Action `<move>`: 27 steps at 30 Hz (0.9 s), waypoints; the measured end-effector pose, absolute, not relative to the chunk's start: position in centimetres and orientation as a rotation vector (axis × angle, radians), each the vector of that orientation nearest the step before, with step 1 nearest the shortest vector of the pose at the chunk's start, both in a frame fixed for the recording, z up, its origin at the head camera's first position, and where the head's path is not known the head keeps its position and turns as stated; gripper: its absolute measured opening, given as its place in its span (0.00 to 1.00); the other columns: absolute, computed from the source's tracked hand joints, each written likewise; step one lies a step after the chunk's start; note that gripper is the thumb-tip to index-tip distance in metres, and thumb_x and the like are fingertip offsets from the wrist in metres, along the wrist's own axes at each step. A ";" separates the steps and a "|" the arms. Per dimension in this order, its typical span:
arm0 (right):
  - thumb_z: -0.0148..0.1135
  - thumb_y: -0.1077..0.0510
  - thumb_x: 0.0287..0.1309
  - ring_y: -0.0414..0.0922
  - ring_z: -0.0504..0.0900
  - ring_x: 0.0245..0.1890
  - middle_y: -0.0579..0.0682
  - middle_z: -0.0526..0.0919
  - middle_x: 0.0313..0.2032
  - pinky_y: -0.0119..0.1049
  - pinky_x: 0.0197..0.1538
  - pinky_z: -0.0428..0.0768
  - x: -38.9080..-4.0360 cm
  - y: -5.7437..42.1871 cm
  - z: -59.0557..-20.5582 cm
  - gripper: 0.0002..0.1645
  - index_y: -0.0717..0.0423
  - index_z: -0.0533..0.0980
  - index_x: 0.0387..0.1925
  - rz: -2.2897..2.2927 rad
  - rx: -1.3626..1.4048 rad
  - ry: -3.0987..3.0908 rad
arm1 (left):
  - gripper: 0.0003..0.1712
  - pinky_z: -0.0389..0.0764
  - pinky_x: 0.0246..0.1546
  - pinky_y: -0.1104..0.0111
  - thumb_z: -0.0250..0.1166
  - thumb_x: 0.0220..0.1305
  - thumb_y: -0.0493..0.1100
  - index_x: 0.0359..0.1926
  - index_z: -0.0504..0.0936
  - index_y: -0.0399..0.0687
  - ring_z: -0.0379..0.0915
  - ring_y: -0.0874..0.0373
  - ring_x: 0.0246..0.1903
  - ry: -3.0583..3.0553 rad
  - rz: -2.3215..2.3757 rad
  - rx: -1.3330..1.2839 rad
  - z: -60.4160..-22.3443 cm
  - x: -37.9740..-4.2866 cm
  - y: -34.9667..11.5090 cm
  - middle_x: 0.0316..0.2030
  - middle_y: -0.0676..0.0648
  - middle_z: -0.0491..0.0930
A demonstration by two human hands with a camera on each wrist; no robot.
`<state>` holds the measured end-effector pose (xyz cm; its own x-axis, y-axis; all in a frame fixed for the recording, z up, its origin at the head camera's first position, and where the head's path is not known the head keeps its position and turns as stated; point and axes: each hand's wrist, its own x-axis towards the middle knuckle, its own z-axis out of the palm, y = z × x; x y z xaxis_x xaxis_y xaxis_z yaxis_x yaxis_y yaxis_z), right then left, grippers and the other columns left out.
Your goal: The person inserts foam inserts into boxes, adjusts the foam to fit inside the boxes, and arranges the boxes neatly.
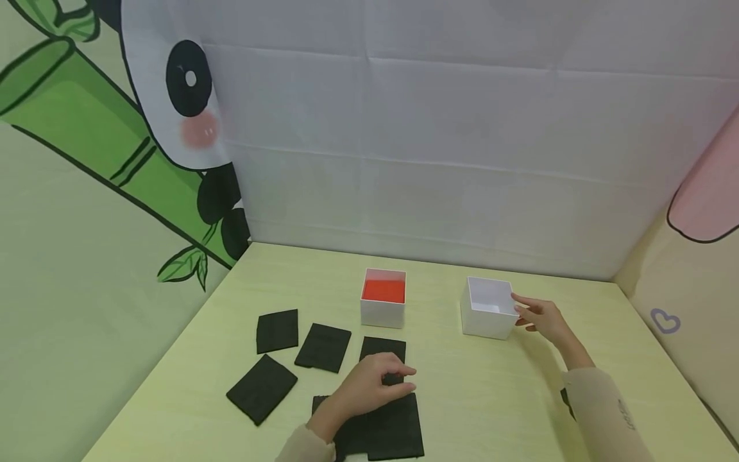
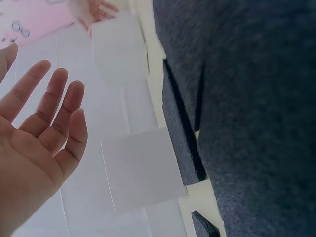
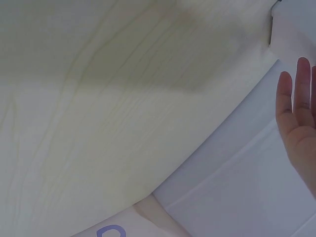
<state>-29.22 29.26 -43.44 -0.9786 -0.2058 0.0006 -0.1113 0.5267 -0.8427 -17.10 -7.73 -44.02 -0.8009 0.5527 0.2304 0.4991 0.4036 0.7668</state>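
My right hand (image 1: 543, 319) is at the right side of a white open-topped box (image 1: 485, 323), fingertips at its wall and rim corner. In the right wrist view its fingers (image 3: 285, 98) look fairly straight; the thumb is out of sight. My left hand (image 1: 369, 385) hovers over several black felt-like sheets, including a large one (image 1: 398, 430) and a partly covered one (image 1: 383, 347). Its fingers are spread and loosely bent, holding nothing, as the left wrist view of the hand (image 2: 39, 133) confirms. A second white box (image 1: 383, 314) holds something flat and orange-red (image 1: 383, 291).
More black sheets lie to the left: one at the back (image 1: 278, 331), one nearer the middle (image 1: 322, 347) and one in front (image 1: 262, 389). A small dark item (image 1: 568, 403) shows beside the right sleeve. The pale wooden table (image 1: 462, 398) meets a white cloth wall behind.
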 end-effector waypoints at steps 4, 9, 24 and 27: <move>0.51 0.59 0.62 0.55 0.80 0.33 0.63 0.80 0.35 0.38 0.33 0.77 -29.4 29.3 -43.4 0.27 0.69 0.60 0.59 -1.459 -0.254 2.647 | 0.17 0.73 0.36 0.71 0.61 0.58 0.50 0.44 0.82 0.45 0.72 0.63 0.34 2.602 1.239 1.043 -44.4 -16.7 -7.3 0.34 0.55 0.78; 0.51 0.59 0.62 0.55 0.80 0.33 0.63 0.79 0.36 0.39 0.34 0.77 -29.5 29.4 -43.3 0.27 0.68 0.60 0.59 -1.469 -0.254 2.639 | 0.18 0.71 0.35 0.77 0.60 0.58 0.53 0.44 0.82 0.48 0.71 0.67 0.35 2.664 1.035 1.130 -44.9 -16.5 -7.1 0.34 0.56 0.78; 0.51 0.59 0.62 0.54 0.80 0.33 0.64 0.79 0.37 0.37 0.33 0.77 -30.1 29.9 -43.0 0.28 0.69 0.59 0.59 -1.471 -0.281 2.633 | 0.27 0.69 0.40 0.69 0.62 0.54 0.57 0.55 0.75 0.58 0.65 0.62 0.48 2.732 0.392 1.362 -45.4 -15.9 -7.6 0.49 0.53 0.71; 0.52 0.58 0.62 0.53 0.80 0.33 0.63 0.80 0.36 0.39 0.34 0.77 -30.3 30.0 -42.9 0.28 0.68 0.59 0.59 -1.479 -0.283 2.629 | 0.28 0.69 0.41 0.66 0.64 0.52 0.58 0.55 0.74 0.59 0.65 0.61 0.48 2.739 0.343 1.347 -45.5 -15.9 -7.6 0.49 0.52 0.71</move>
<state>-30.30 30.04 -42.90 -0.9763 -0.2161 -0.0056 -0.1074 0.5073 -0.8550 -15.87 -7.56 -45.48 -0.6134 0.7890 0.0355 0.7734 0.5910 0.2293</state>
